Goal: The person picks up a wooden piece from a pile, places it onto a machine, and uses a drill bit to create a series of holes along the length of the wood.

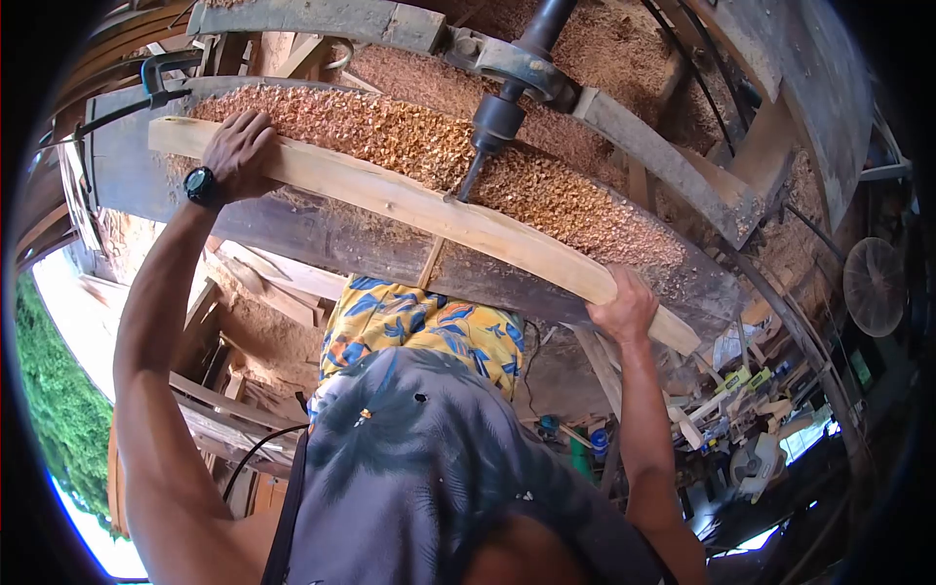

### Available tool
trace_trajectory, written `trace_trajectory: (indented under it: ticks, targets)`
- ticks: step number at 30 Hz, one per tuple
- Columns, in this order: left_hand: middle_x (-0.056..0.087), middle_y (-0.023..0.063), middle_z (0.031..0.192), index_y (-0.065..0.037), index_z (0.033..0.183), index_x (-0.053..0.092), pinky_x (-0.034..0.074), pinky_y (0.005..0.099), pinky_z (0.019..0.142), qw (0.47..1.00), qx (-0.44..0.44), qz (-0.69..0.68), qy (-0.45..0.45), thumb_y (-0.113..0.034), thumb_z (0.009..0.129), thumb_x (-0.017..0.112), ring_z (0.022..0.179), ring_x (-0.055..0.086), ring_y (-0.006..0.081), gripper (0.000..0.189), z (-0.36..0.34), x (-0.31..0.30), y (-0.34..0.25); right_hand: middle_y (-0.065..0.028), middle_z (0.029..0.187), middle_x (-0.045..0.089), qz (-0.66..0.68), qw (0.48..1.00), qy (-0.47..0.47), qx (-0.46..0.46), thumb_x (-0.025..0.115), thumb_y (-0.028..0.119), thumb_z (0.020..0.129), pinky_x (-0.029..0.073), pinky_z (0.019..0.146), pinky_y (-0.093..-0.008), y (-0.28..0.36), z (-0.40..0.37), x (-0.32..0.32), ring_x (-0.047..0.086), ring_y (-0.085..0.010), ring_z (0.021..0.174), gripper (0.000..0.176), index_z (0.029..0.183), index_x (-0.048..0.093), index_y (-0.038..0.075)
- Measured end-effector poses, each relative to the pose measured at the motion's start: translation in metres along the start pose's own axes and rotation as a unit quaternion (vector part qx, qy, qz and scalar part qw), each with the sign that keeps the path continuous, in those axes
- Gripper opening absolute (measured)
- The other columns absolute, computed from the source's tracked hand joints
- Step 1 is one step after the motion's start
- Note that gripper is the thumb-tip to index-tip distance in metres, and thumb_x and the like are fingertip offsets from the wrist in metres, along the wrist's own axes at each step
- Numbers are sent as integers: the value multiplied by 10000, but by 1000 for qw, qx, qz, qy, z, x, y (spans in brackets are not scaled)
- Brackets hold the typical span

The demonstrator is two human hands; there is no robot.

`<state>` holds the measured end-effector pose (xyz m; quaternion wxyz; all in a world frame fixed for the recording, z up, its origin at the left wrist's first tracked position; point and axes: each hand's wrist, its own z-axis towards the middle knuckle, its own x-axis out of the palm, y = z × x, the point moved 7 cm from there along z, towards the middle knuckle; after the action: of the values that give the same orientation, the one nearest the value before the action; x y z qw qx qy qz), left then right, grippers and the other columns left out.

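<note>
A long pale wooden board (390, 198) lies across the work table in front of me, running from upper left to lower right. My left hand (239, 156), with a black watch on the wrist, is closed over the board near its left end, fingers over the far edge. Toward the right end, my right hand (624, 304) is wrapped around the same board. A drill bit (472, 180) hangs from a dark chuck (497, 122) and comes down right at the board's far edge, between my hands. Wood chips (390, 122) are heaped behind the board.
The dark table (331, 234) extends beneath the board. A clamp (161, 83) is at its left end. Curved wooden beams (322, 21) frame the drill. Tools and offcuts (741, 390) clutter the lower right, with a round fan (875, 286) nearby. Timber pieces (263, 273) lie at left.
</note>
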<state>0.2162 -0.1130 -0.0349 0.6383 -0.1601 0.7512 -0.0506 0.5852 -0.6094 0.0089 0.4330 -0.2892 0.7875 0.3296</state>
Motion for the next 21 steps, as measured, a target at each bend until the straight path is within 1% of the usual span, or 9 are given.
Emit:
trace_trajectory:
  ticks: [1, 4, 6, 8, 9, 10, 12, 17, 21]
  targets:
    - [607, 144, 1130, -44, 1112, 619, 512, 492, 936, 1000, 21, 3, -6, -314, 558, 961, 1070, 618, 363, 704, 1, 1, 0, -136, 1074, 774, -5, 1000, -2, 5, 916, 240, 627, 597, 881, -472, -3, 0, -1, 753, -357, 1003, 563, 1154, 763, 114]
    - [609, 135, 1128, -50, 1114, 622, 514, 485, 938, 999, 29, -16, -25, -327, 579, 958, 1075, 621, 349, 689, 14, 3, -32, -133, 1082, 781, 4, 1000, 7, 28, 908, 239, 631, 601, 881, -476, -29, -11, -4, 756, -361, 1016, 564, 1166, 765, 127]
    - [619, 137, 1161, -52, 1150, 627, 515, 489, 967, 999, 35, -29, -18, -353, 604, 962, 1113, 624, 350, 708, 17, 17, -41, -130, 1079, 784, 8, 999, 16, 40, 904, 240, 634, 603, 877, -477, -39, -10, -9, 757, -364, 1016, 566, 1173, 766, 134]
    - [629, 145, 1206, -52, 1191, 624, 512, 500, 1002, 997, 49, -14, -64, -367, 600, 967, 1152, 628, 370, 753, 12, 13, -44, -126, 1042, 781, -21, 999, 9, 24, 902, 249, 646, 605, 863, -481, -42, -9, -13, 756, -367, 976, 542, 1163, 771, 147]
    - [634, 157, 1260, -45, 1233, 619, 505, 510, 1041, 999, 31, -16, -38, -373, 580, 972, 1215, 625, 390, 811, 10, 16, -44, -126, 1042, 781, -20, 999, 7, 25, 902, 249, 646, 605, 863, -481, -44, -7, -13, 756, -367, 976, 542, 1163, 771, 147]
    - [634, 157, 1260, -45, 1233, 619, 505, 510, 1041, 999, 33, -14, -38, -373, 580, 972, 1215, 625, 390, 811, 9, 16, -42, -123, 1024, 776, -28, 999, 11, 21, 900, 250, 649, 604, 858, -483, -46, -4, -12, 753, -366, 960, 531, 1154, 770, 146]
    - [623, 157, 1139, -49, 1195, 611, 526, 517, 921, 995, 55, -23, -78, -266, 516, 977, 1085, 643, 401, 801, 10, 9, -46, -120, 1005, 772, -39, 999, 19, 24, 897, 250, 652, 604, 854, -486, -47, -8, -10, 750, -365, 943, 520, 1145, 770, 146]
    - [616, 152, 1123, -70, 1173, 616, 530, 512, 922, 996, 37, -27, -74, -245, 516, 956, 1046, 634, 398, 760, 5, 9, -38, -112, 967, 752, -55, 998, -2, 7, 908, 271, 633, 597, 845, -485, -36, -3, -10, 745, -356, 933, 531, 1124, 760, 129]
    - [616, 147, 1109, -69, 1127, 617, 528, 510, 930, 997, 25, -10, -68, -217, 522, 938, 1058, 634, 385, 701, 3, 2, -31, -129, 1000, 782, -50, 998, 34, 34, 929, 274, 623, 614, 833, -480, -28, 0, -7, 765, -369, 926, 557, 1140, 780, 128]
